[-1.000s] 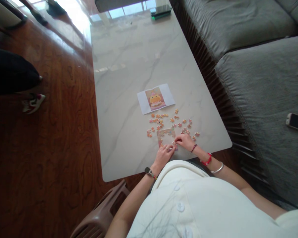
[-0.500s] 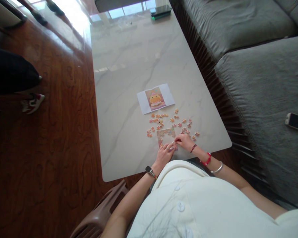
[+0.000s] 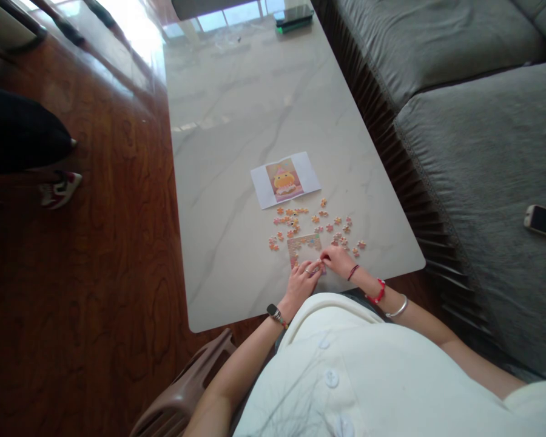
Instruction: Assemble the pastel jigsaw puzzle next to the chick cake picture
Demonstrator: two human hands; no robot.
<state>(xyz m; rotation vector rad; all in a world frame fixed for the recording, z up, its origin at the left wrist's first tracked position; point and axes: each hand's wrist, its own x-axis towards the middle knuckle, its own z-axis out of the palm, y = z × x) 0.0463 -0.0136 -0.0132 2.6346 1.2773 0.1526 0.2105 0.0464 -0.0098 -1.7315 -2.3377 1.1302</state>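
Observation:
A small, partly built jigsaw frame (image 3: pixel 303 244) lies near the front edge of the marble table (image 3: pixel 236 121). My left hand (image 3: pixel 301 284) rests on its lower edge, fingers curled down onto it. My right hand (image 3: pixel 338 260) meets it from the right, fingertips pinched at the frame's lower right corner on something I cannot make out. Several loose orange and pink pieces (image 3: pixel 321 221) are scattered just beyond the frame. Further up lies a reference picture (image 3: pixel 285 179) of a yellow cartoon figure on white paper.
A grey sofa (image 3: pixel 473 121) runs along the table's right side, with a phone (image 3: pixel 544 222) on its seat. A brown plastic stool (image 3: pixel 186 388) is under me. Another person's dark leg and shoe (image 3: pixel 57 188) stand on the wood floor at left. A dark box (image 3: pixel 293 16) sits at the table's far end.
Both hands stay at the frame's lower right corner with only slight finger shifts. The view has tilted a little.

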